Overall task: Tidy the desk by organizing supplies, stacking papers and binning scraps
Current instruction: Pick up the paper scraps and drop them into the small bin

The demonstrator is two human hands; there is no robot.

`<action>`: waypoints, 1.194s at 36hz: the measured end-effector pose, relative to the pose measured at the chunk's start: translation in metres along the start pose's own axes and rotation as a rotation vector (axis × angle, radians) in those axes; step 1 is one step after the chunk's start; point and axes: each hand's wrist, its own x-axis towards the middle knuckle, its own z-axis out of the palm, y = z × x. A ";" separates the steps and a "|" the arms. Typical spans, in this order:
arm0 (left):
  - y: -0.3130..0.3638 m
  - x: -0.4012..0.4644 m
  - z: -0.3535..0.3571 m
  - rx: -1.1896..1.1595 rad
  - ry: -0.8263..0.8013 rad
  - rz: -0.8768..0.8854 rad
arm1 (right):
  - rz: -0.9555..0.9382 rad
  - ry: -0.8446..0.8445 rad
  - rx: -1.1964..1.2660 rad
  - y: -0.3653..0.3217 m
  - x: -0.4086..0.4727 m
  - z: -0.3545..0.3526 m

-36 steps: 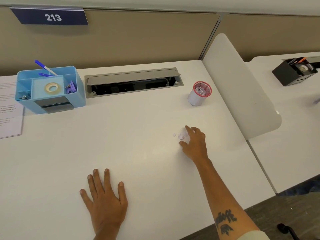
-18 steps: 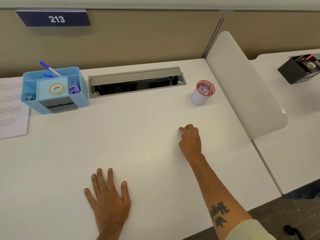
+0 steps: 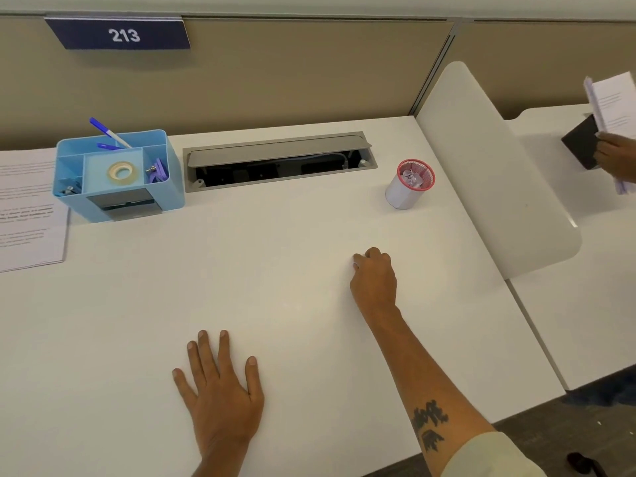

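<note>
My right hand rests on the white desk with its fingers curled round small white paper scraps; only a sliver of them shows at the fingertips. Beyond it, about a hand's length away, stands a small cup bin with a red mesh rim, with crumpled scraps inside. My left hand lies flat on the desk near the front edge, fingers spread, holding nothing. A blue organizer at the back left holds a tape roll, blue pens and clips. Printed sheets lie to its left.
An open grey cable tray is set into the desk's back. A white divider panel borders the right edge. On the neighbouring desk another person's hand holds papers next to a black organizer.
My right hand's fingers have curled in over the scraps, and the loose bit beside them is gone from the desk. Another person's hand with papers has appeared at the right.
</note>
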 end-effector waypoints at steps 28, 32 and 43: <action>0.000 0.000 -0.002 -0.010 0.000 0.003 | 0.015 0.012 0.144 0.054 0.044 -0.019; 0.000 0.000 -0.002 0.007 -0.005 0.004 | 0.492 -0.157 0.855 0.074 0.052 -0.032; 0.001 0.000 -0.001 -0.001 -0.001 0.001 | 0.718 -0.307 1.558 0.079 0.091 -0.075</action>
